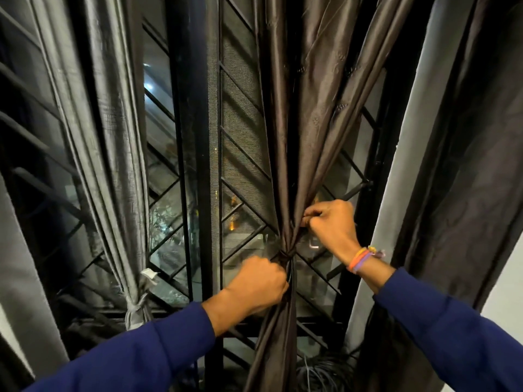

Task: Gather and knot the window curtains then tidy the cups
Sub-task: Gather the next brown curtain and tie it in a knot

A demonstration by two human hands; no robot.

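A dark brown satin curtain (305,114) hangs in front of the window, gathered into a tight waist (285,254) low at the centre. My left hand (257,281) grips the bunched fabric just below that waist, fingers curled round it. My right hand (331,224) is fisted a little above and to the right, pinching the curtain's folds. A grey curtain (107,154) on the left is tied in a knot (137,306) near its lower end. No cups are in view.
A black window grille (243,162) with diagonal bars and mesh stands behind the curtains. A thick black frame post (195,137) runs down the middle. More dark drapery (458,171) hangs at the right, with coiled cables (322,369) below.
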